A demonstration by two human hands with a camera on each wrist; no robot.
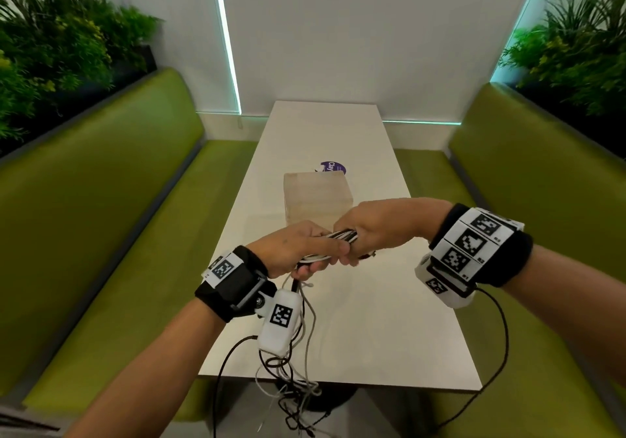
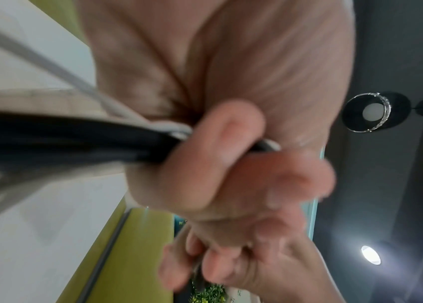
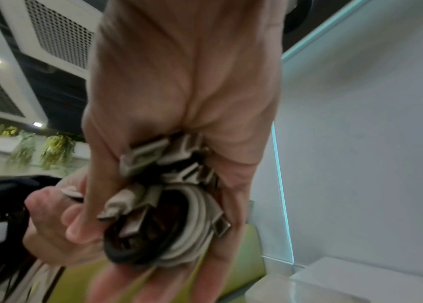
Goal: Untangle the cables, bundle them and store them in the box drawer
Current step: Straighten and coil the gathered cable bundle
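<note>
Both hands meet above the near part of the white table [image 1: 372,329]. My right hand [image 1: 369,231] grips a looped bundle of black and white cables [image 1: 342,235] with their plugs; the right wrist view shows the coil [image 3: 179,215] packed in the fist. My left hand [image 1: 305,251] grips the same cables [image 2: 80,139] just to the left, thumb pressed over them. Loose tangled cable ends [image 1: 298,386] hang from the left hand down past the table's front edge. A pale translucent box [image 1: 316,197] stands on the table behind the hands; its drawer front is hidden.
A purple round sticker [image 1: 333,167] lies on the table behind the box. Green benches [image 1: 111,220] flank the table on both sides [image 1: 528,207], with plants behind them. A white wall closes the far end.
</note>
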